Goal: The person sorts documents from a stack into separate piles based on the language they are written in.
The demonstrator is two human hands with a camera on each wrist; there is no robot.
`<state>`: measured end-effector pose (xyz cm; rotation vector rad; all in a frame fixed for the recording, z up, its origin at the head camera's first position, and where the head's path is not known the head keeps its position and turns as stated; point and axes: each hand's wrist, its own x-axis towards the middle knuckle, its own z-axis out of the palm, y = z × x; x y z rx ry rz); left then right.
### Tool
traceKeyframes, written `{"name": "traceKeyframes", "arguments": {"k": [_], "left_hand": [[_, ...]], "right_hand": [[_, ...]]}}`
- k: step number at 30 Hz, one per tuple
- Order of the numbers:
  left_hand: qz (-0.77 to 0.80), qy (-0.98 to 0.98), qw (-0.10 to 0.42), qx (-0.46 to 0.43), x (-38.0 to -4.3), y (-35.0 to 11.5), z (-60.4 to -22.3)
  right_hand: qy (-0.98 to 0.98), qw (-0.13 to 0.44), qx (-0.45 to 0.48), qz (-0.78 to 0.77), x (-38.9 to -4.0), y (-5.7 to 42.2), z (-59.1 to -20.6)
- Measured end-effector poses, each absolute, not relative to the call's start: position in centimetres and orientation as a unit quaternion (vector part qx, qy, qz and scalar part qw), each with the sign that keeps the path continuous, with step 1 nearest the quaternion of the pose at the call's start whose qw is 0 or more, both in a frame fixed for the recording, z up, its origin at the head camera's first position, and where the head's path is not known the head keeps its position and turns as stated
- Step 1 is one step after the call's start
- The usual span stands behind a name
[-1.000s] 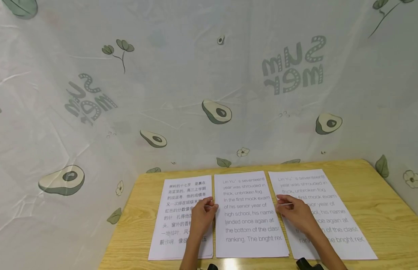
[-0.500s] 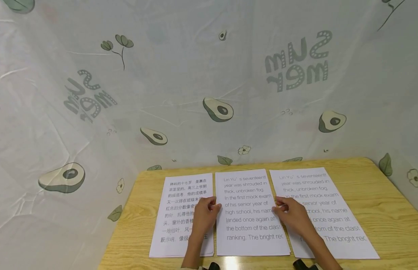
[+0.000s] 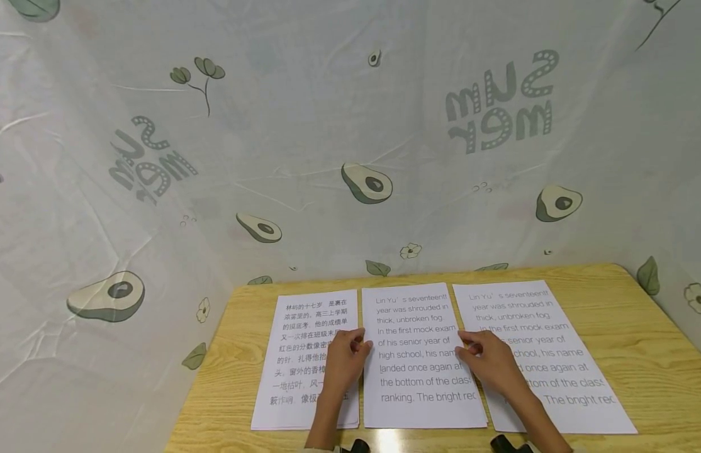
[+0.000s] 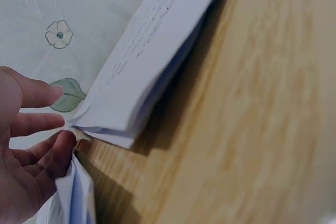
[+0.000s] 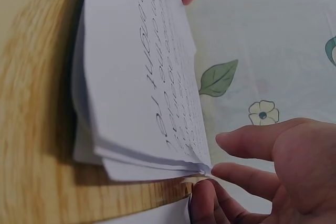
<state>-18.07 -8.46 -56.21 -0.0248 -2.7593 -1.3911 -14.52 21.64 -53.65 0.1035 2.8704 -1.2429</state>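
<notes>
A middle stack of printed paper (image 3: 421, 358) with English text lies on the table in the head view. My left hand (image 3: 342, 362) is at its left edge, over part of the left paper stack (image 3: 296, 371), which bears Chinese text. At the opposite edge is my right hand (image 3: 492, 363), partly covering the right paper stack (image 3: 560, 368). In both wrist views, an index finger of the left hand (image 4: 29, 145) and of the right hand (image 5: 268, 171) touches the middle stack's side. Both thumbs stand apart from the paper, and the other fingers are bent. The sheets' lower edges look slightly fanned.
The wooden table (image 3: 214, 390) extends past the stacks on both sides. Behind and to the sides hangs a pale curtain (image 3: 305, 126) printed with avocados, leaves and flowers. Dark wrist devices (image 3: 503, 443) show at the bottom edge. Narrow gaps separate the three stacks.
My right hand has moved slightly left onto the middle stack's right edge, and my left hand slightly right against its left edge. The head view has shifted a little. The stacks look unmoved.
</notes>
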Motion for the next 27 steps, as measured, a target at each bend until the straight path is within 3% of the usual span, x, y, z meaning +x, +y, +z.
{"name": "traceKeyframes", "arguments": {"k": [8, 27], "left_hand": [[-0.469, -0.882, 0.031, -0.019, -18.1, -8.4, -56.0], [-0.48, -0.876, 0.038, -0.022, -17.8, -8.1, -55.2]], "right_hand": [[0.919, -0.016, 0.022, -0.394, -14.3, 21.3, -53.2], [0.893, -0.002, 0.016, -0.45, -14.0, 20.8, -52.7]]}}
